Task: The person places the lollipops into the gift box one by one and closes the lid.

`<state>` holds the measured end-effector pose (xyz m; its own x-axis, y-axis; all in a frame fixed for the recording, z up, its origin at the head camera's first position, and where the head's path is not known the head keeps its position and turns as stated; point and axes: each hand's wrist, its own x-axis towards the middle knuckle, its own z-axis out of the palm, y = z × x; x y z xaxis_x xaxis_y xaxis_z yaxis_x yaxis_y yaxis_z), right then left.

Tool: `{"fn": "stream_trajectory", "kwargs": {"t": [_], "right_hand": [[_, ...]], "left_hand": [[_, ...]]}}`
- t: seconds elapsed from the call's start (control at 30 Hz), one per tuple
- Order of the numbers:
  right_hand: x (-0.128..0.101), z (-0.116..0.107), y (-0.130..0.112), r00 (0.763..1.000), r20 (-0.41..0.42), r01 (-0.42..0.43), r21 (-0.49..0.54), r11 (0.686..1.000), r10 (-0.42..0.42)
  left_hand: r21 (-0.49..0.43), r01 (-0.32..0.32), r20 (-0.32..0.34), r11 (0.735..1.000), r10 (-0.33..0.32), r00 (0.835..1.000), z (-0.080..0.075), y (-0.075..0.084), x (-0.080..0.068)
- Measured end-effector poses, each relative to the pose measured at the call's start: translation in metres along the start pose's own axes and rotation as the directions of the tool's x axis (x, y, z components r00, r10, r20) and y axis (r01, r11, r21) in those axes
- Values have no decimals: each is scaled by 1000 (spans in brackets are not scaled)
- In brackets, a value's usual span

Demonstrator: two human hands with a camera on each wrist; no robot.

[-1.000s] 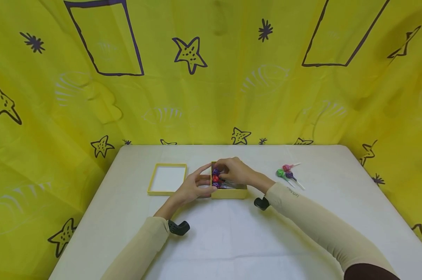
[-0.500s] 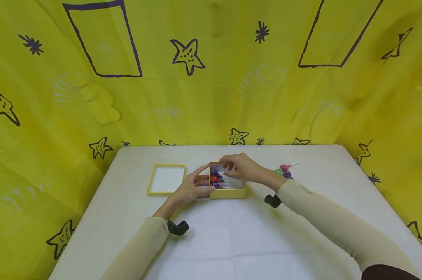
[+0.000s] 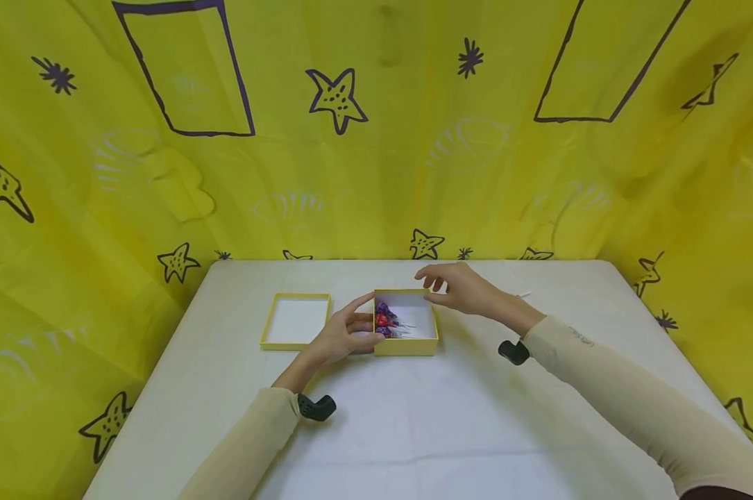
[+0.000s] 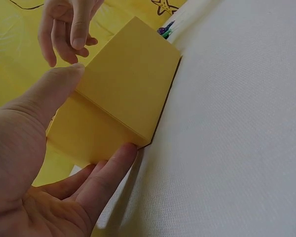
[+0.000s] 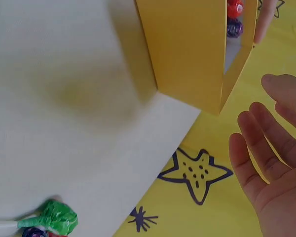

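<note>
A yellow open-topped box with a white inside stands mid-table. Several wrapped lollipops, purple and red, lie in its left part with their sticks to the right. My left hand grips the box's left side; in the left wrist view its thumb is at the upper edge and its fingers are against the wall. Over the box's back right corner hovers my right hand, fingers loosely bent and holding nothing. A green lollipop and a purple one lie on the table to the right, mostly hidden in the head view.
A yellow-edged lid with a white inside lies left of the box. The white-covered table meets a yellow patterned curtain behind. A white lollipop stick peeks out behind my right wrist.
My right hand has come up out of the box and moved right, its fingers spreading apart. The lollipops inside are now uncovered. My left hand stays on the box.
</note>
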<state>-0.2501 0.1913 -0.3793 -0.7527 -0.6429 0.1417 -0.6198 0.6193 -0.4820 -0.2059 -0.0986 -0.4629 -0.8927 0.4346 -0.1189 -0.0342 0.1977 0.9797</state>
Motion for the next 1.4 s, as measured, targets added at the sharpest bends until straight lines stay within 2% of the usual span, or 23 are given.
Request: {"fn": "stream_trajectory", "kwargs": {"t": [0.5,0.9,1.07,1.23,1.4], "right_hand": [[-18,-16,14,997,-24,-77,-38,996,76],[-28,-21,22,998,-29,-62,-43,997,61],[-32,-25,29,995,27,-98,-43,994,100],[-39,-31,42,980,101,-166,-60,984,172],[-49,-38,54,974,118,-184,-83,979,193]], "left_hand": [[17,-18,1,1000,18,1000,0,-2,0],[5,-17,1,1000,17,1000,0,-1,0],[3,-17,-4,1000,17,1000,0,-1,0],[5,-21,-8,1000,21,1000,0,-2,0],[-12,-23,0,1000,23,1000,0,-3,0]]}}
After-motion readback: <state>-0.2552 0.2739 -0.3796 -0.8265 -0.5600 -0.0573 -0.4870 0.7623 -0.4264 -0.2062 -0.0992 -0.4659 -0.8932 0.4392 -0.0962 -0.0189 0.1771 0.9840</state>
